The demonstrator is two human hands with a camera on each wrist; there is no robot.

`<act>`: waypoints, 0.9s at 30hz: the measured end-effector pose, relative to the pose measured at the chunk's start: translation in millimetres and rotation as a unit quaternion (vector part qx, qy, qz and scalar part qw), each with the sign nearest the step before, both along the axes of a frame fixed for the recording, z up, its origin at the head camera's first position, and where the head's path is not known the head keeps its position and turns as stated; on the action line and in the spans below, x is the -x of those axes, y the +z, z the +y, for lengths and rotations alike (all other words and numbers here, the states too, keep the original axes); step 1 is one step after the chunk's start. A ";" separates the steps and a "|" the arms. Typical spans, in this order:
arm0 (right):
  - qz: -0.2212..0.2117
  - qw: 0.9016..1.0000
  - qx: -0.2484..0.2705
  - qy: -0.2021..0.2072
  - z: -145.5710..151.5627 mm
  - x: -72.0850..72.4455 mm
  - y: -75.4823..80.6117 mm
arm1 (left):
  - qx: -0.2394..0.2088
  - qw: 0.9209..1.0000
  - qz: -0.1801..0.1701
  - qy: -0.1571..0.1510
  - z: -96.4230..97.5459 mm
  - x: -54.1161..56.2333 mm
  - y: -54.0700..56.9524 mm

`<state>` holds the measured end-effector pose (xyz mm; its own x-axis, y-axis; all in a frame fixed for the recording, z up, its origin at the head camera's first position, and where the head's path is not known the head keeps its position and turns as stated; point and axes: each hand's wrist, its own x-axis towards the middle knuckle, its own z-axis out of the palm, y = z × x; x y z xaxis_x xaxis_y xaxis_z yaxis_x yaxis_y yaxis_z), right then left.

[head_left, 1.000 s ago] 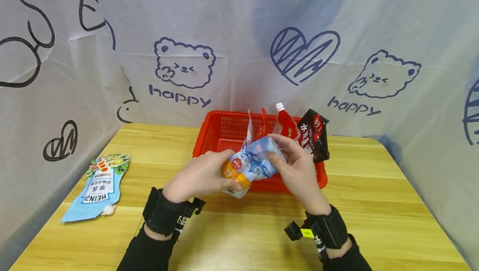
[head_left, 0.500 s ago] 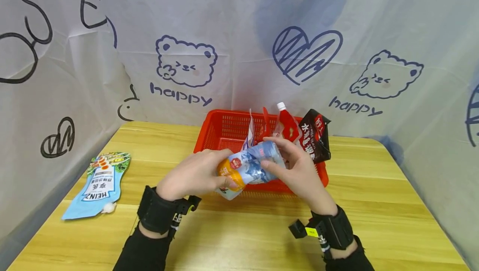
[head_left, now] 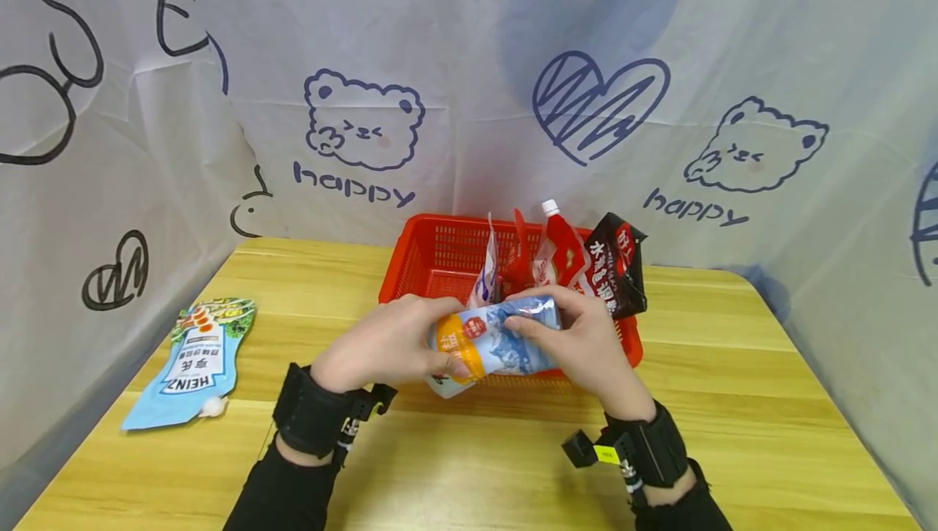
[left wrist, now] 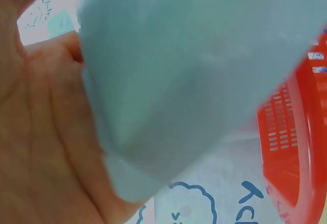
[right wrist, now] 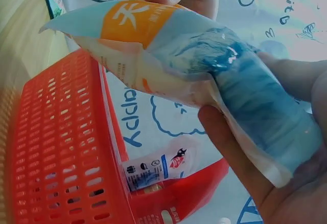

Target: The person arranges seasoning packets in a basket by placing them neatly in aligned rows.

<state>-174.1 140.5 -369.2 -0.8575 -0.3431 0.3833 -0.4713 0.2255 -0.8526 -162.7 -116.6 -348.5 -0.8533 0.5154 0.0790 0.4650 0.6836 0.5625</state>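
Observation:
Both hands hold a soft blue-and-orange plastic bag above the front side of a red plastic basket. My left hand pinches its orange end, thumb in front. At the blue end, my right hand grips it between thumb and fingers. Close up in the right wrist view, the bag looks creased, with a pale underside. Its pale side fills much of the left wrist view. I cannot tell what the bag contains.
Inside the basket stand a white packet, a red pouch with a white cap and a black packet. A light-blue Heinz pouch lies on the wooden table at left. A white drawn-on curtain hangs behind.
The bag has turned from slanting up to the right to lying nearly level. Its blue end has come down with my right hand's fingers, while both hands keep hold.

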 end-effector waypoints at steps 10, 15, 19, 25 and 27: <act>-0.024 0.996 0.057 -0.067 0.9 -3.9 3.1 | -0.114 0.993 -0.004 0.025 -15.2 7.1 0.5; -0.011 0.991 0.087 -0.098 2.7 -4.4 4.1 | -0.167 0.984 -0.015 0.068 -18.0 12.7 -2.0; -0.003 0.987 0.116 -0.115 2.7 -4.0 4.0 | -0.209 0.974 -0.037 0.084 -17.9 17.9 -5.3; -0.003 0.981 0.142 -0.131 2.1 -4.5 4.6 | -0.276 0.955 -0.091 0.062 -12.5 19.9 -6.9; -0.008 0.981 0.140 -0.131 1.9 -4.7 5.2 | -0.291 0.950 -0.100 0.057 -11.7 19.5 -6.9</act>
